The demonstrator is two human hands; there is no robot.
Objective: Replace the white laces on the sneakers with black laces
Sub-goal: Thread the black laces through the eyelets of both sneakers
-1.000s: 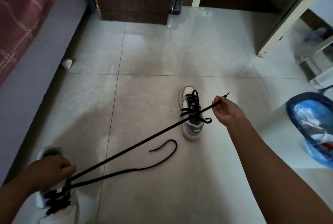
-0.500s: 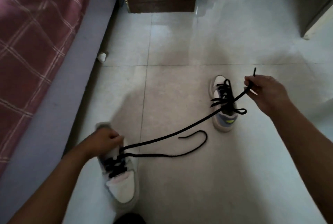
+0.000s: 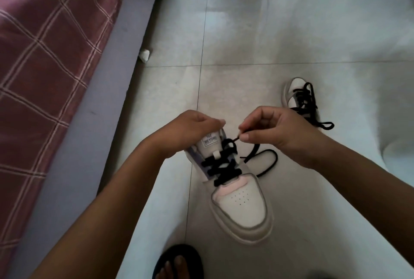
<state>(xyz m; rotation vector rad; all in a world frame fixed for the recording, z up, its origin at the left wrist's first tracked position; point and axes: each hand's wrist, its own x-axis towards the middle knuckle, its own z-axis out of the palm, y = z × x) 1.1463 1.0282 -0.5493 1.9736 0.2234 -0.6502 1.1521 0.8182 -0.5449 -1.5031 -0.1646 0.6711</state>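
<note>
Right hand pinching black lace, left hand gripping sneaker

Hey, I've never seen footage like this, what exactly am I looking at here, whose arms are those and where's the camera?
There is no machine here. The camera is worn on a person's head and looks forward and down, so the two arms reaching in from the bottom are the wearer's own.

The left hand grips the top of the near sneaker, which lies on the tiled floor with its toe toward the camera. The right hand pinches the tip of a black lace beside the sneaker's upper eyelets. That lace already criss-crosses the lower eyelets, and its loose part curls on the floor to the right.

A second sneaker, also with black laces, lies farther away. A bed with a checked red cover runs along the left, and a foot in a dark sandal shows at the bottom.
</note>
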